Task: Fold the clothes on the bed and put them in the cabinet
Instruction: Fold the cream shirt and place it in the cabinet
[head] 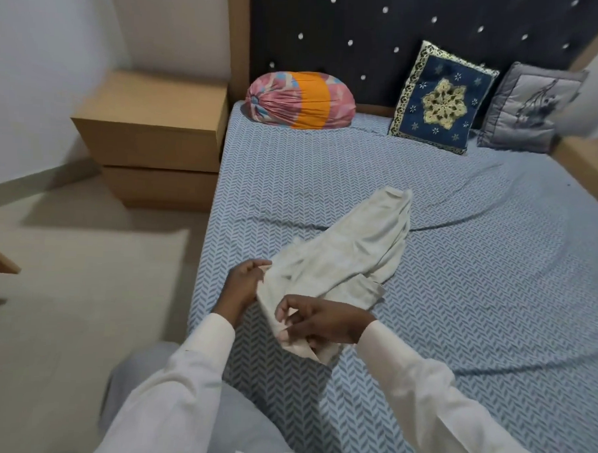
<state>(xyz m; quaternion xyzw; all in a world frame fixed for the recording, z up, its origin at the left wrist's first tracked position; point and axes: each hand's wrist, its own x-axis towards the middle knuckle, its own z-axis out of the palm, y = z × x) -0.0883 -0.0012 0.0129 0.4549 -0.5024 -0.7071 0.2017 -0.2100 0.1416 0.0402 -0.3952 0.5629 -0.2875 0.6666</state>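
Bed carries pale garment; left hand, right hand both pinch its near edge, bulk beyond fingers; fold barely begun; next: flatten.

A single cream garment (trousers, by the long leg-like shape, though it is hard to be sure) lies rumpled near the left edge of the bed, whose sheet is blue-grey with a herringbone print. Its far end rests on the sheet and points toward the head of the bed, loosely doubled over itself and creased. Its near end is raised off the sheet and held between the left hand, which pinches one corner, and the right hand, whose curled fingers grip the other, a small flap hanging below
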